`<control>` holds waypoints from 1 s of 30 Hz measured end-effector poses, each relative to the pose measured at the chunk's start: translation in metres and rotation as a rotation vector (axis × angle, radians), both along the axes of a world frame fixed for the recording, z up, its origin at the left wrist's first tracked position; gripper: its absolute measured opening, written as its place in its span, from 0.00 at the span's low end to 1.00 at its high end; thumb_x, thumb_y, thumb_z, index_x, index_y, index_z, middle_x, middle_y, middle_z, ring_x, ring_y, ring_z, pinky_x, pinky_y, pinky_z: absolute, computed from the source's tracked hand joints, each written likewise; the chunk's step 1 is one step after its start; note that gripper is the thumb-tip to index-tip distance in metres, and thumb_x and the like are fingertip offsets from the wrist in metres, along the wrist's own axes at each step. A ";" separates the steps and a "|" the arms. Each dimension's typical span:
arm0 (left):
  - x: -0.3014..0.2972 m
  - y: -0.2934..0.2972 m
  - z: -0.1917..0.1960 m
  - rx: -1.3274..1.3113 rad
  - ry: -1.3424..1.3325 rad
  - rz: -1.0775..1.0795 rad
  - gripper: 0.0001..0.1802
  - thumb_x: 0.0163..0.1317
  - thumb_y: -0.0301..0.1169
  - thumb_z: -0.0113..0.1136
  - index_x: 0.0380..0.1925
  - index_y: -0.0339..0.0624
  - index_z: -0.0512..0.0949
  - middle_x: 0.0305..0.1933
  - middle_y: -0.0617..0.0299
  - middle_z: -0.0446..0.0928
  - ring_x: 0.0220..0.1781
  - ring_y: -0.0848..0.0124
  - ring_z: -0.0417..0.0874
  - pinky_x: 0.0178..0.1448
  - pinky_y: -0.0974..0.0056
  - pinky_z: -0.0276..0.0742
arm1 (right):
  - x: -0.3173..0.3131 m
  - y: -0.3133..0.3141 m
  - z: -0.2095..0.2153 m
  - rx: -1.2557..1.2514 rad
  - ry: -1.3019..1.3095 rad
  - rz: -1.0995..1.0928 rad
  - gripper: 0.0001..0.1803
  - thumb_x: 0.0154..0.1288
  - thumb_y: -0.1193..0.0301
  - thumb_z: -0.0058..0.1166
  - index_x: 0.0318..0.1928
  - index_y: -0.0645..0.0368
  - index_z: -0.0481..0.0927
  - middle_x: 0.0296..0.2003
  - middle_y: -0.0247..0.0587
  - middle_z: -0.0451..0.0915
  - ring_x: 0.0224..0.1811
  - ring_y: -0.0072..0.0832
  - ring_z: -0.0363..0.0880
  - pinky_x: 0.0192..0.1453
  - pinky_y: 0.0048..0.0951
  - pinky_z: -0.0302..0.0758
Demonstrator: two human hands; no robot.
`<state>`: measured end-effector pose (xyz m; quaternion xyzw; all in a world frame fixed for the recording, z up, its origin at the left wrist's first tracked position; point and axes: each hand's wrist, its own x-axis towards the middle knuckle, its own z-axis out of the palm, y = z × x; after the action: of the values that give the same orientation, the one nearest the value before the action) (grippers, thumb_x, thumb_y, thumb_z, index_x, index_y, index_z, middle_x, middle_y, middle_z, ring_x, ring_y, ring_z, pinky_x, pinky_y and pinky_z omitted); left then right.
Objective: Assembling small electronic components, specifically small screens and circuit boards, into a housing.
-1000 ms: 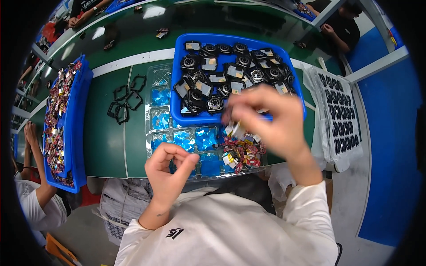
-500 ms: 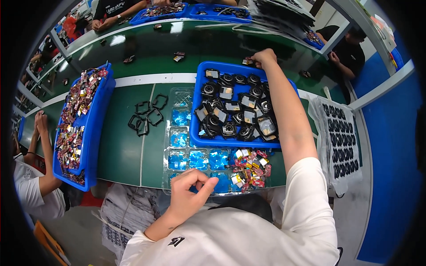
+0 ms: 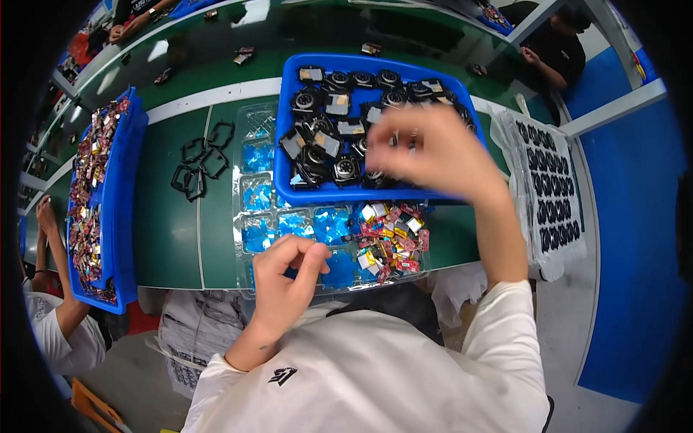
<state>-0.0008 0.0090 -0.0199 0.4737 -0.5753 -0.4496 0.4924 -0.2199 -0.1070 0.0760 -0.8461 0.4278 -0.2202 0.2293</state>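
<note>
Black round parts fill blue bin at desk centre. Right hand, half a second ago reaching to bin's far edge, now pulled back over its near right corner, blurred; fingers curled together, whether on a part cannot tell. Judgement: a pick likely made, part heading toward clear tray. Left hand unchanged at tray's near edge, fingertips pinched together, possibly on something small. Tray holds blue foil pieces and red-yellow bits. Black frames lie left; second blue bin further left.
</note>
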 end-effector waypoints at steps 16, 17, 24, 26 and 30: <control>-0.007 0.005 0.006 -0.050 -0.046 0.022 0.03 0.54 0.22 0.63 0.27 0.35 0.78 0.24 0.63 0.77 0.22 0.81 0.66 0.27 0.75 0.62 | 0.010 0.095 -0.060 0.198 -0.587 -0.190 0.14 0.49 0.78 0.65 0.40 0.61 0.81 0.31 0.36 0.78 0.32 0.21 0.76 0.35 0.20 0.74; -0.007 0.004 0.008 -0.069 -0.052 0.016 0.03 0.53 0.22 0.64 0.28 0.35 0.79 0.25 0.64 0.76 0.22 0.80 0.66 0.27 0.74 0.62 | 0.011 0.096 -0.061 0.279 -0.812 -0.204 0.14 0.50 0.81 0.64 0.41 0.64 0.80 0.34 0.38 0.79 0.35 0.21 0.78 0.39 0.21 0.76; -0.012 -0.002 0.020 -0.183 -0.017 0.070 0.11 0.51 0.20 0.63 0.36 0.36 0.79 0.31 0.63 0.77 0.27 0.79 0.66 0.30 0.74 0.61 | 0.023 0.099 -0.068 0.377 -1.028 -0.182 0.13 0.54 0.85 0.60 0.42 0.70 0.78 0.40 0.44 0.80 0.42 0.25 0.80 0.48 0.25 0.79; -0.011 -0.006 0.022 -0.226 -0.056 0.075 0.12 0.51 0.21 0.63 0.39 0.37 0.80 0.33 0.63 0.77 0.27 0.78 0.67 0.30 0.74 0.61 | 0.026 0.100 -0.070 0.310 -0.962 -0.146 0.11 0.56 0.85 0.58 0.41 0.69 0.79 0.39 0.43 0.81 0.41 0.24 0.80 0.45 0.23 0.79; -0.011 -0.014 0.024 -0.224 -0.092 0.000 0.14 0.53 0.23 0.63 0.41 0.40 0.81 0.37 0.62 0.77 0.29 0.77 0.69 0.30 0.74 0.62 | 0.028 0.101 -0.074 0.354 -0.981 -0.113 0.09 0.57 0.84 0.56 0.39 0.68 0.81 0.37 0.42 0.81 0.38 0.23 0.80 0.40 0.20 0.78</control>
<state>-0.0116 -0.0053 0.0043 0.4359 -0.6440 -0.3601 0.5155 -0.1915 -0.0060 0.0020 -0.5673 0.3457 -0.5270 0.5301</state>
